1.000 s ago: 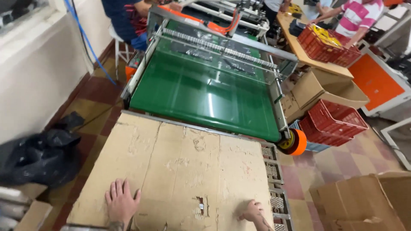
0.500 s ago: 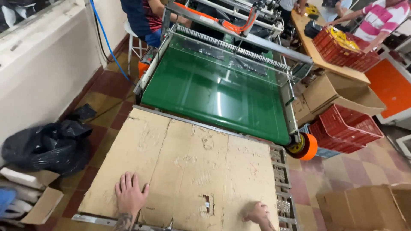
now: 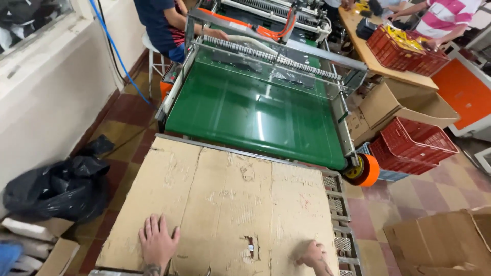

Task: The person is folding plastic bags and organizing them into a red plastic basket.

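Note:
A large worn sheet of brown cardboard [image 3: 225, 204] lies flat over a metal table, just in front of a green conveyor belt [image 3: 255, 112]. My left hand [image 3: 157, 241] rests palm down on the cardboard's near left part, fingers spread. My right hand [image 3: 313, 255] touches the cardboard near its near right corner, fingers bent and slightly blurred. Neither hand holds anything. A small torn hole [image 3: 250, 247] in the cardboard sits between my hands.
A black plastic bag [image 3: 56, 186] lies on the floor at left by the white wall. Red crates [image 3: 414, 145] and open cardboard boxes [image 3: 404, 102] stand at right. A person in a dark shirt [image 3: 163, 23] sits at the belt's far left; another person [image 3: 445, 18] works at a wooden table.
The view has shifted slightly, bringing the belt and cardboard closer. My left hand stays flat on the cardboard; my right hand has shifted a little along the near right edge.

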